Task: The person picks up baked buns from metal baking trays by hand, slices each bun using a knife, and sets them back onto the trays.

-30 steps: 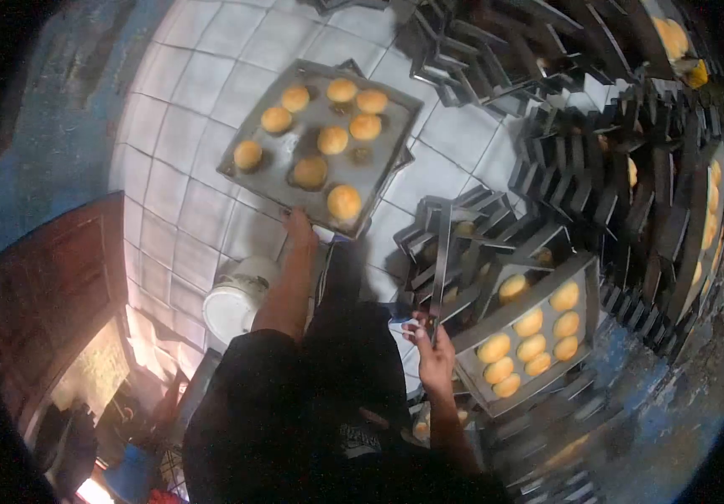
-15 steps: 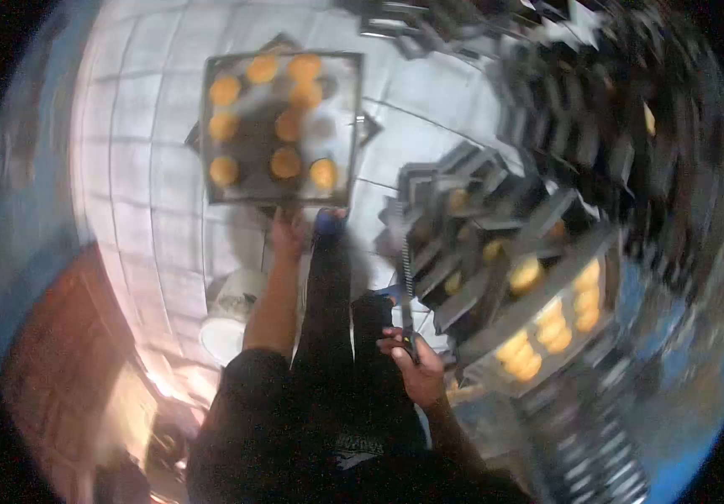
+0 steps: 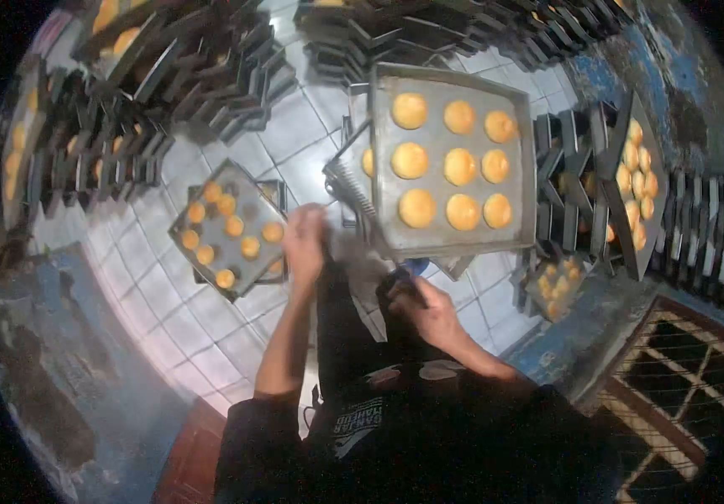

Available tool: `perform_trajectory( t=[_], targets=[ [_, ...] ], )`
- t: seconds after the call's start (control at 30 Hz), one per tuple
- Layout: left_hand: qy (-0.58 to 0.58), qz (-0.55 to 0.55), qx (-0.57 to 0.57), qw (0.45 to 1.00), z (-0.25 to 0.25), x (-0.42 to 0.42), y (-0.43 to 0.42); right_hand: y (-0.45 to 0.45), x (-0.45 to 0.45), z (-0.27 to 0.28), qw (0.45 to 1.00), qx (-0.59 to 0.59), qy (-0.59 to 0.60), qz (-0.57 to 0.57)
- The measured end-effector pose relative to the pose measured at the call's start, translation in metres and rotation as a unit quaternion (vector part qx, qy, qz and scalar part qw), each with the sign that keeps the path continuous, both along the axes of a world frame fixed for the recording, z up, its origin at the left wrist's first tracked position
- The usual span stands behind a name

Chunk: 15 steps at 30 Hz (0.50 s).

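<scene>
the white-tiled floor (image 3: 143, 302) spread beneath you, with zigzag stacks of trays (image 3: 580, 168) around its far and side edges. the nearest broad thing was the tray of nine buns (image 3: 435, 141), ahead of you and to the right of your midline, its buns in three rows of three. it looked close to square, so no clear long axis showed. farther down on your left, the lower tray (image 3: 215, 231) sat turned corner-on, carrying browner-looking buns that appeared smaller from your view.

your right hand (image 3: 426, 308) was the nearer one to the tray of nine buns, just below its near left corner. its fingers were curled, apparently around the dark handle of a serrated knife (image 3: 362, 206); blur hid the exact grip. the knife's long axis slanted from that hand up and to the left, passing beside the tray's left edge; you couldn't tell whether the two touched. your left hand (image 3: 305, 239) lay between the two trays, closest in view to the right side of the lower one. it was smeared by motion, so whether it gripped anything could not be told.
</scene>
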<state>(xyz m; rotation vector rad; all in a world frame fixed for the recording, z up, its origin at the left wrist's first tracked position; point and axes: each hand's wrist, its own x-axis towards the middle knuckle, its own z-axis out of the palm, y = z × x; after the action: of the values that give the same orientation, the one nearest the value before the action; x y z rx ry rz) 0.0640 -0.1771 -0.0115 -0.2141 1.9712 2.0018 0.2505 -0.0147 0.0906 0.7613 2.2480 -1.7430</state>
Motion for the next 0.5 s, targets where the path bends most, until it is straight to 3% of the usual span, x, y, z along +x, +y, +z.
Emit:
perform_trajectory(
  t=[0.07,0.1,0.13,0.2,0.27,0.33,0.4,0.43,0.5],
  targets=[
    [0.012,-0.149,0.007,0.989,-0.023,0.025,0.064,0.037,0.036,0.007,0.997,-0.041,0.009,-0.07],
    [0.144,-0.195,-0.146,0.959,-0.002,0.036,0.101,0.058,0.051,0.013,0.996,-0.024,-0.002,-0.084],
    [0.14,-0.223,-0.151,0.953,-0.004,0.048,0.128,0.076,0.066,0.025,0.994,-0.029,-0.004,-0.102],
    [0.142,-0.203,-0.339,0.908,-0.057,0.064,0.169,0.102,0.1,0.028,0.986,-0.019,0.044,-0.159],
    [0.122,-0.162,-0.367,0.908,-0.08,0.07,0.191,0.126,0.132,0.028,0.984,-0.008,0.057,-0.169],
    [0.052,-0.126,-0.406,0.904,-0.069,0.07,0.207,0.149,0.16,0.028,0.981,0.005,0.067,-0.181],
    [0.024,-0.183,-0.452,0.873,-0.019,0.081,0.217,0.167,0.177,0.031,0.986,0.094,0.096,-0.097],
    [0.035,-0.18,-0.454,0.872,-0.014,0.089,0.221,0.169,0.182,0.034,0.98,0.003,0.089,-0.178],
    [0.103,-0.2,-0.473,0.852,-0.021,0.101,0.225,0.178,0.189,0.032,0.975,-0.032,0.102,-0.193]
  ],
)
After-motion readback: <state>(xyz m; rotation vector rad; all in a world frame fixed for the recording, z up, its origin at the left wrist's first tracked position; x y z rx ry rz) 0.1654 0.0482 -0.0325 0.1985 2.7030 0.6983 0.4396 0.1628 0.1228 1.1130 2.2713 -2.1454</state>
